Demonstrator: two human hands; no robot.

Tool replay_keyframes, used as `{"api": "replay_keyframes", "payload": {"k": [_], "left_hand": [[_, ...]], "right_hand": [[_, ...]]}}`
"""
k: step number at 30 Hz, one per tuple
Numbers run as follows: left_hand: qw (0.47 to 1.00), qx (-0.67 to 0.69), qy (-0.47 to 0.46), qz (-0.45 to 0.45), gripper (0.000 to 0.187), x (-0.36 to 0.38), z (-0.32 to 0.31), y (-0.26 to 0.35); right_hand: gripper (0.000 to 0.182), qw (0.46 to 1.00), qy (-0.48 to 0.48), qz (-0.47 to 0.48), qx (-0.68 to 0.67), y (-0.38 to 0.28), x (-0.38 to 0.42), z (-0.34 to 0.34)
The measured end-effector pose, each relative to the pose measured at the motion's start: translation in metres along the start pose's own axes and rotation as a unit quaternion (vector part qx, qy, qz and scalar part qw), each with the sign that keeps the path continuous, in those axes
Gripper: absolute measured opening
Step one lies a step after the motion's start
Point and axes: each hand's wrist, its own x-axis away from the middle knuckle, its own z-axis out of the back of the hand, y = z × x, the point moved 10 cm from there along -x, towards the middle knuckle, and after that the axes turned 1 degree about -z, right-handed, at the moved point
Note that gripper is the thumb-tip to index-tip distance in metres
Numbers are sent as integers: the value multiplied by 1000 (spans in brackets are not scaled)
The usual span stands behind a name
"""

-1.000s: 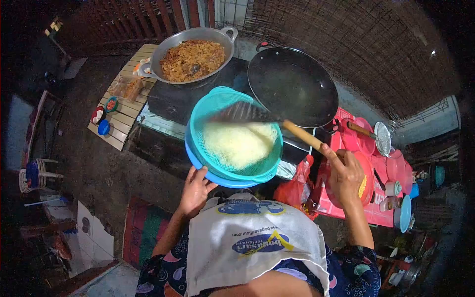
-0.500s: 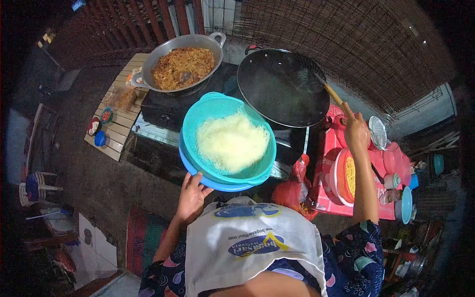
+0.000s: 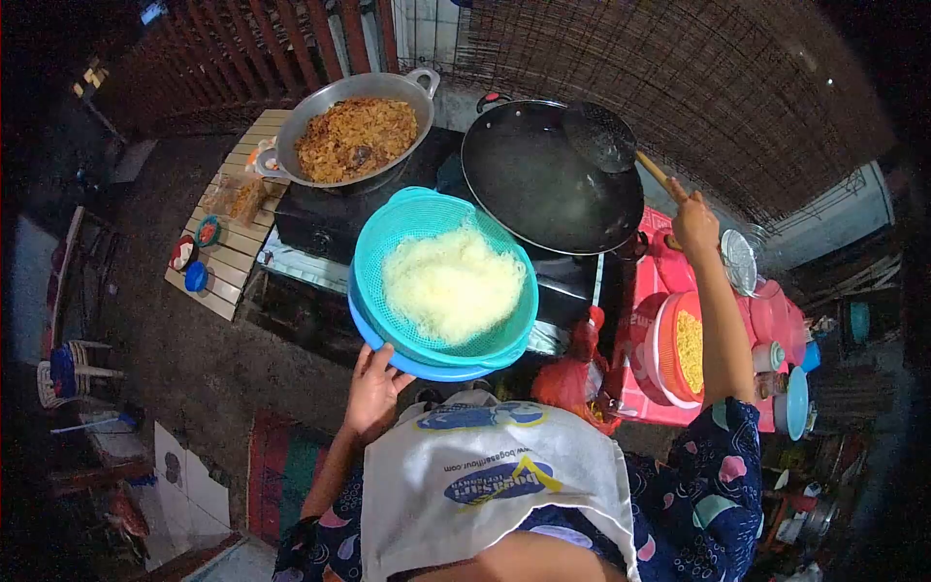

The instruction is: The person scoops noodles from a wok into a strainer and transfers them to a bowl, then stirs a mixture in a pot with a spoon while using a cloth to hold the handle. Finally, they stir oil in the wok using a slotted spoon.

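My left hand (image 3: pixel 376 390) grips the rim of a blue basin (image 3: pixel 393 357) from below at its near left. Nested in that basin is a turquoise colander (image 3: pixel 388 218) holding a heap of pale thin noodles (image 3: pixel 451 283). My right hand (image 3: pixel 695 228) is closed round the wooden handle of a skimmer (image 3: pixel 603 141), whose dark mesh head is over the right part of a black wok (image 3: pixel 529 179). Liquid with a little steam shows in the wok. The colander is held in front of the wok, close to its near rim.
A grey pan (image 3: pixel 286 126) of browned food stands on the stove (image 3: pixel 320 233), left of the wok. At right, a pink-covered table (image 3: pixel 635 335) carries a red strainer of yellow food (image 3: pixel 689 351) and several containers. A slatted wooden table (image 3: pixel 228 257) with small bowls is at left.
The skimmer head has come up and turned within the wok, now showing its round mesh near the right rim. My right hand has shifted slightly; the left still holds the basin.
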Motion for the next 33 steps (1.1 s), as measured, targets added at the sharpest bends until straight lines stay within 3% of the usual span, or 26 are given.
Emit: {"api": "replay_keyframes", "payload": {"k": [6, 12, 15, 17, 21, 22, 23, 27, 29, 33], "left_hand": [[1000, 15, 4, 0, 33, 1, 1, 0], [1000, 28, -8, -1, 32, 0, 2, 0], [1000, 24, -1, 2, 31, 1, 1, 0], [1000, 17, 7, 3, 31, 1, 3, 0], [1000, 15, -4, 1, 32, -2, 7, -2], [1000, 16, -6, 2, 33, -2, 7, -3], [1000, 17, -6, 0, 33, -2, 6, -2], [1000, 4, -10, 1, 32, -1, 1, 0], [1000, 2, -4, 0, 31, 0, 2, 1], [995, -79, -35, -52, 33, 5, -8, 11]], "right_hand": [[60, 1000, -29, 7, -1, -6, -8, -17], [59, 998, 19, 52, 21, 2, -27, -22], [46, 998, 30, 60, 21, 9, -45, -32], [62, 999, -9, 12, 37, 25, -65, -59], [63, 998, 7, 34, 44, 22, -77, -57], [36, 996, 47, 68, 40, 15, -77, -47], [22, 990, 86, 101, 37, 7, -77, -37], [31, 989, 88, 112, 44, 1, -96, -36], [59, 986, 61, 142, 54, -8, -103, -35], [59, 982, 52, 166, 73, -25, -109, -12]]}}
